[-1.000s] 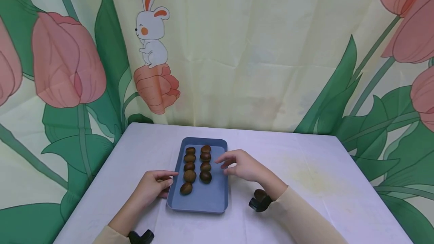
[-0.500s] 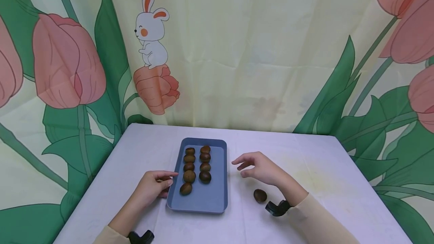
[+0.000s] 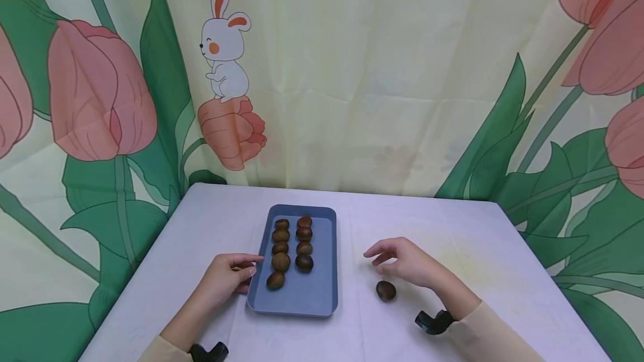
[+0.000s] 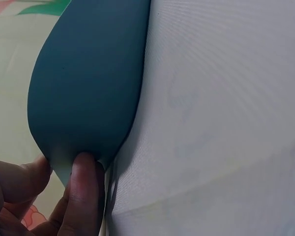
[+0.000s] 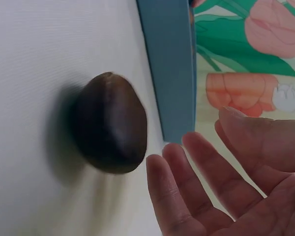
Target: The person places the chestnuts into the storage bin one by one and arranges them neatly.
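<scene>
A blue-grey rectangular tray lies on the table. Two columns of brown chestnuts fill its left and middle, the left column reaching nearer the front. My left hand is at the tray's left side, index finger stretched to the rim; in the left wrist view its fingertips touch the outer wall. To the right of the tray my right hand hovers with fingers loosely bent, holding nothing. Just below it a single chestnut lies on the cloth; in the right wrist view the fingertips are beside this dark nut.
A white cloth covers the table. Behind it hangs a curtain printed with tulips and a rabbit on a carrot. Black wrist cameras sit on both forearms.
From over the tray's right edge, my right hand has drawn back rightward and toward me, bringing the loose chestnut fully into sight. The left hand stays at the tray's side.
</scene>
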The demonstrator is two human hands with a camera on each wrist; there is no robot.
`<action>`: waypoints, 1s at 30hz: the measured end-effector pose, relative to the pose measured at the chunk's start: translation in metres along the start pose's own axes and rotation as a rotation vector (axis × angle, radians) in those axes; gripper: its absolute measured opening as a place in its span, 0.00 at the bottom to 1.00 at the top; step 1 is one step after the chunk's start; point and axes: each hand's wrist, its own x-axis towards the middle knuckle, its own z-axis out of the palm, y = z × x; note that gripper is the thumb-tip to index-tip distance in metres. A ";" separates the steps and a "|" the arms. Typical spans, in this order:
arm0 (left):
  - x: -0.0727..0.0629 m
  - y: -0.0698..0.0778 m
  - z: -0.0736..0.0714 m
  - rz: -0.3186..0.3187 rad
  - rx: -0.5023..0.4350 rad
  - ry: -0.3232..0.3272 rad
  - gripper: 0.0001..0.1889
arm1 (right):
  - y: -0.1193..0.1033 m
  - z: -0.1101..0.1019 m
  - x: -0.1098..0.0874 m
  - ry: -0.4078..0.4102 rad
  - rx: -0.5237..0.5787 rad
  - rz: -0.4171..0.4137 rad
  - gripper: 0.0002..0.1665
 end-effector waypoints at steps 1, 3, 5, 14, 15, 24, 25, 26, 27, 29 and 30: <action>0.000 0.000 0.000 -0.001 -0.001 0.001 0.14 | 0.002 0.000 -0.002 -0.004 0.001 0.002 0.19; 0.001 -0.001 0.000 -0.001 -0.003 0.003 0.14 | 0.005 0.000 -0.006 -0.010 0.004 0.014 0.20; 0.001 -0.001 0.001 0.002 -0.003 0.003 0.14 | 0.009 0.000 -0.009 -0.019 0.009 0.022 0.20; 0.003 -0.003 0.001 -0.001 -0.015 0.006 0.14 | 0.021 0.006 -0.019 -0.035 -0.019 0.090 0.22; 0.003 -0.003 0.001 -0.004 -0.016 0.007 0.14 | 0.022 0.007 -0.019 -0.036 -0.021 0.093 0.22; 0.002 -0.003 0.001 -0.007 -0.009 0.006 0.14 | 0.024 0.017 -0.022 -0.032 -0.050 0.099 0.23; 0.002 -0.003 0.001 -0.004 -0.007 0.006 0.14 | 0.023 0.018 -0.023 -0.033 -0.054 0.099 0.23; 0.003 -0.003 0.001 -0.001 -0.007 0.006 0.14 | 0.023 0.018 -0.023 -0.033 -0.057 0.097 0.22; 0.003 -0.003 0.001 0.002 -0.006 0.006 0.14 | 0.023 0.019 -0.023 -0.033 -0.062 0.094 0.22; 0.003 -0.003 0.001 0.002 -0.007 0.007 0.14 | 0.022 0.020 -0.023 -0.032 -0.071 0.087 0.22; 0.003 -0.003 0.001 0.002 -0.007 0.009 0.14 | 0.022 0.020 -0.023 -0.031 -0.075 0.084 0.21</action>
